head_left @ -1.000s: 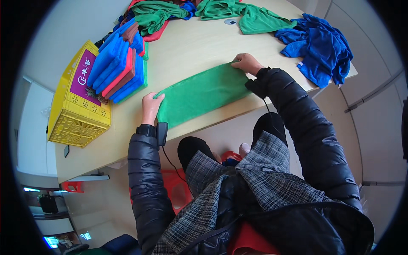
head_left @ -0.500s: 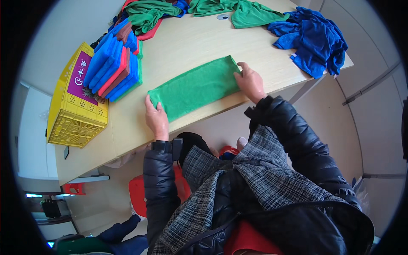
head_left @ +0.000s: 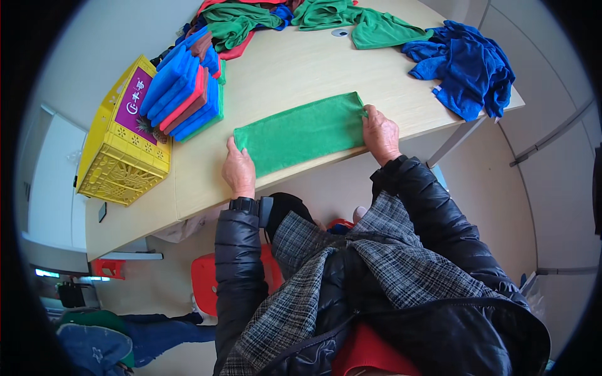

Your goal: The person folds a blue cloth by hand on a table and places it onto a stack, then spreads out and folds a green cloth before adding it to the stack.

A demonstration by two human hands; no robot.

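Note:
A green towel (head_left: 301, 133), folded into a long flat strip, lies near the front edge of the table. At its left end, my left hand (head_left: 239, 170) pinches the edge between thumb and fingers. My right hand (head_left: 380, 135) grips the opposite short end, with its fingers curled in around the corner. Between the two hands the cloth is stretched flat and smooth. Part of its front edge reaches the table's rim.
Left of the towel, folded blue, red, brown and green cloths (head_left: 188, 94) lean on a yellow plastic crate (head_left: 125, 166). Loose green cloths (head_left: 382, 30) lie at the back, a crumpled blue cloth (head_left: 467, 69) at the right corner. Another person's legs (head_left: 163, 335) show lower left.
My right hand's fingers have closed from a looser hold onto the towel's right end. The whole view has shifted a little, and more of the other person shows at lower left.

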